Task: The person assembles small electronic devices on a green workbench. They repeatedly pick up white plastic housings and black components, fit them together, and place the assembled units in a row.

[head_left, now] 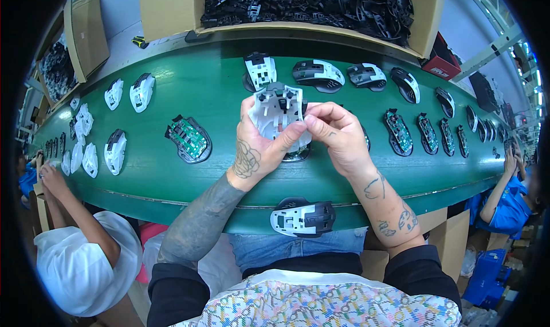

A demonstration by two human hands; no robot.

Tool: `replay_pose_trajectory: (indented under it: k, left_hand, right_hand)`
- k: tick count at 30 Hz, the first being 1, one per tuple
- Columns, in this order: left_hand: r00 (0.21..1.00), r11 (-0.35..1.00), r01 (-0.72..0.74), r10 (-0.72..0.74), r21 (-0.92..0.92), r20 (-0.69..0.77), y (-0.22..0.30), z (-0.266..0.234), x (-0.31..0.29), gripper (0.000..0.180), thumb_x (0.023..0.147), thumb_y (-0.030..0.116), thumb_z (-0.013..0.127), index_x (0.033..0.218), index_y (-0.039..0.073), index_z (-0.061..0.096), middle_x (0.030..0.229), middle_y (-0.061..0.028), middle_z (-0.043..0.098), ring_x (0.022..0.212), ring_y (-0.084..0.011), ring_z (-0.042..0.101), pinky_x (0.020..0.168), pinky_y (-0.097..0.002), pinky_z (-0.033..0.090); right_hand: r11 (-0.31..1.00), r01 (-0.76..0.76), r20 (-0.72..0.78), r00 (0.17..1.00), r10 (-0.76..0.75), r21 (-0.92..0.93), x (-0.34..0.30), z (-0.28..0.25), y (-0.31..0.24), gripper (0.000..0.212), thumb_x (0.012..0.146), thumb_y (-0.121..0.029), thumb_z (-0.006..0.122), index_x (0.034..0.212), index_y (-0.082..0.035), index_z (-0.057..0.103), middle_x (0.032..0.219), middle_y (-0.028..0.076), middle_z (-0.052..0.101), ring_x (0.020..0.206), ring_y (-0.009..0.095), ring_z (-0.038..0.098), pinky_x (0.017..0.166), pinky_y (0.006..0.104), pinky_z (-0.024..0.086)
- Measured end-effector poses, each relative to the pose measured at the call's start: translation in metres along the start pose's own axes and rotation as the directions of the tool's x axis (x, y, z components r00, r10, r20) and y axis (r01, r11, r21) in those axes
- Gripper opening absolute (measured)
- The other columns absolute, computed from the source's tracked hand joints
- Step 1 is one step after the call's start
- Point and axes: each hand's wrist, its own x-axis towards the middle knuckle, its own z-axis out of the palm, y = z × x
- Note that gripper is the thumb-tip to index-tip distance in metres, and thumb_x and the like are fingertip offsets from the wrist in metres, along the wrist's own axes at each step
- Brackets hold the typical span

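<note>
My left hand grips a white mouse shell, its hollow inside facing me and black parts fitted along its top. Closed in a pinch, my right hand has thumb and fingertips at the shell's right edge, by a small black piece. Whether that piece is between the fingers I cannot tell. Partly hidden beneath my hands is a dark mouse base. Just beyond the shell lies a black-and-white mouse shell. Another white-and-black mouse rests at the green table's near edge.
Assembled mice line the far side of the green table. Bases with green circuit boards stand at right, one at left, near white shells. A cardboard box of black parts sits behind. Co-workers sit on both sides.
</note>
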Motion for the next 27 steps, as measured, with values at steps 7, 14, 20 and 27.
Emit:
replay_pose_trajectory:
  k: [7,14,20,27]
  left_hand:
    - [0.982,0.984,0.158,-0.148,-0.078,0.118,-0.001,-0.008,0.004,0.078,0.069,0.027,0.085,0.123,-0.001,0.036,0.112,-0.0121,0.057,0.101,-0.0166,0.058,0.086,-0.0298,0.049]
    - [0.984,0.983,0.176,-0.174,-0.060,0.046,0.007,-0.007,0.011,0.072,0.070,0.022,0.084,0.122,0.000,0.040,0.114,-0.0116,0.055,0.102,-0.0179,0.058,0.087,-0.0310,0.049]
    - [0.934,0.886,0.349,-0.303,-0.305,0.187,0.011,-0.014,0.015,0.062,0.074,0.008,0.076,0.124,0.000,0.042,0.114,-0.0103,0.055,0.102,-0.0191,0.060,0.088,-0.0318,0.050]
    - [0.910,0.766,0.415,-0.354,-0.491,0.217,0.007,-0.023,0.023,0.054,0.078,0.012,0.070,0.123,0.001,0.043,0.109,-0.0130,0.059,0.099,-0.0218,0.062,0.087,-0.0356,0.053]
  right_hand:
    - [0.979,-0.182,0.131,0.977,0.169,0.089,0.002,-0.003,0.000,0.036,0.087,-0.007,0.065,0.120,-0.001,0.051,0.109,0.007,0.058,0.092,0.012,0.059,0.078,0.0262,0.050]
    - [0.939,0.210,0.087,0.977,-0.193,-0.272,0.005,-0.004,-0.002,0.034,0.087,-0.007,0.065,0.119,-0.001,0.058,0.107,0.007,0.058,0.092,0.012,0.059,0.076,0.0242,0.051]
    - [0.698,0.385,0.124,0.910,-0.395,-0.604,0.013,-0.009,-0.009,0.020,0.083,-0.010,0.069,0.102,-0.005,0.069,0.102,0.007,0.061,0.088,0.013,0.060,0.070,0.0241,0.052]
    - [-0.332,-0.005,0.208,0.771,-0.602,-0.943,0.099,-0.110,-0.097,0.045,0.084,-0.033,0.064,0.117,-0.003,0.058,0.118,0.016,0.058,0.107,0.034,0.055,0.092,0.0413,0.045]
